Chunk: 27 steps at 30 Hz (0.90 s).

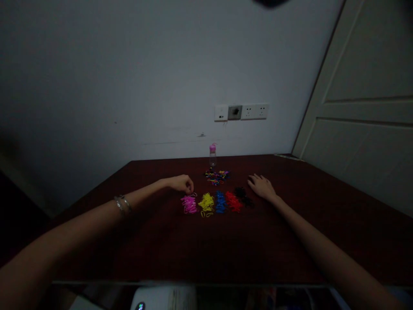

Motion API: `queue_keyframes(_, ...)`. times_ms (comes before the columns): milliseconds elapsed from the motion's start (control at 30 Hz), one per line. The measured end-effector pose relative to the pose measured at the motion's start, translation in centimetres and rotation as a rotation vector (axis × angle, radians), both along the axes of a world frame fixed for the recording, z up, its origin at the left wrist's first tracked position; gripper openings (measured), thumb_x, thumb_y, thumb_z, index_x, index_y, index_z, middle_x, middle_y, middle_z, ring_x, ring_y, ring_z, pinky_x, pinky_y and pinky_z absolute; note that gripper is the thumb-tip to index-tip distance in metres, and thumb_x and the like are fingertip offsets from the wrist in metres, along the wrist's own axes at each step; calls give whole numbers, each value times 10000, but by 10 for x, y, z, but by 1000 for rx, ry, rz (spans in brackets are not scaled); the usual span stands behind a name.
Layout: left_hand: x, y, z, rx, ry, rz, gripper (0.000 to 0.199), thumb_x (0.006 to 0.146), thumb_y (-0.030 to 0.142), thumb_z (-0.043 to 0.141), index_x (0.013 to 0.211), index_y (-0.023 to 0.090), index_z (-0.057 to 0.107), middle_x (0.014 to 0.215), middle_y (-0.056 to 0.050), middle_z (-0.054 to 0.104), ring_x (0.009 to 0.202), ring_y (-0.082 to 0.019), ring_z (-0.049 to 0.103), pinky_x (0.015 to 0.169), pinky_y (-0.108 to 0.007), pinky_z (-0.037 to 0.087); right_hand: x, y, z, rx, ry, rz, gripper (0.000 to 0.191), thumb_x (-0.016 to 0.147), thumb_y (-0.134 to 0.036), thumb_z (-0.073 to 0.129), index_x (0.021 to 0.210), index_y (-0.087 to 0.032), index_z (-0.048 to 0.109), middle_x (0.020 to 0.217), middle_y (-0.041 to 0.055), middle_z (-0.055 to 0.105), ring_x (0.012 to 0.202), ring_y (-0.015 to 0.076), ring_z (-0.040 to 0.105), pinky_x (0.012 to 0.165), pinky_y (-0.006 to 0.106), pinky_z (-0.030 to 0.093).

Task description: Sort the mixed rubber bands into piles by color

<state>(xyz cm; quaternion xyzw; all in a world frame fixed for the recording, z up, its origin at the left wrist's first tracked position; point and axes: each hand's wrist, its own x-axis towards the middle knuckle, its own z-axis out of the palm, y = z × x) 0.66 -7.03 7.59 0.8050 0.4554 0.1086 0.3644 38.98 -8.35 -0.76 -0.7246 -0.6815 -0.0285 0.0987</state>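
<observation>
Small bands lie on the dark red table [193,245] in a row of piles: pink [189,204], yellow [207,202], blue [220,202], red [233,201] and black [242,194]. Behind them is a mixed-colour pile [217,175]. My left hand [183,184], fingers curled in, is just above the pink pile, at a pale pink band [194,194]; whether it grips the band is too small to tell. My right hand [262,187] rests palm down, fingers spread, to the right of the black pile, holding nothing.
A clear bottle with a pink cap [212,155] stands behind the mixed pile, near the wall. Sockets [254,111] are on the wall. A pale door [364,107] is at the right. Below the table's front edge, a white object [155,298] and other items show.
</observation>
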Motion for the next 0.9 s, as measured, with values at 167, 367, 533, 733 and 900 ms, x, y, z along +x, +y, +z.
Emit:
queue_keyframes(167,-3,33,-5,162,-14,13,99,503,141,641,571,175,704,516,22,604,507,-112,516,524,-200,370,-1,-2,1,-6,7,-8,549,908,-460,244,1361,-208,426,1462,77,347,1325,308,304,1052,449,250)
queue_keyframes(367,-5,64,-29,322,-152,385,117,598,213,614,641,148,702,627,-20,650,632,-146,565,605,-215,415,-1,0,1,-2,8,-9,540,913,-454,255,1362,-204,423,1463,81,343,1333,307,286,1053,439,248)
queue_keyframes(533,-5,70,-59,357,-377,711,243,677,339,578,712,129,695,619,-35,645,599,-143,562,557,-212,405,-2,0,1,-11,22,-11,536,914,-458,257,1359,-210,427,1462,74,346,1335,307,280,1049,443,255)
queue_keyframes(733,-9,72,-76,374,-471,743,323,716,397,513,724,121,680,526,0,572,479,-105,486,484,-207,346,1,0,3,10,60,-16,512,905,-449,307,1336,-215,457,1442,78,379,1325,303,302,1043,453,268)
queue_keyframes(900,-6,70,-73,404,-467,730,311,691,400,523,665,127,668,488,6,541,470,-110,469,477,-215,319,-7,0,17,83,172,129,391,878,-369,411,1178,-206,602,1323,102,512,1200,268,470,968,404,377)
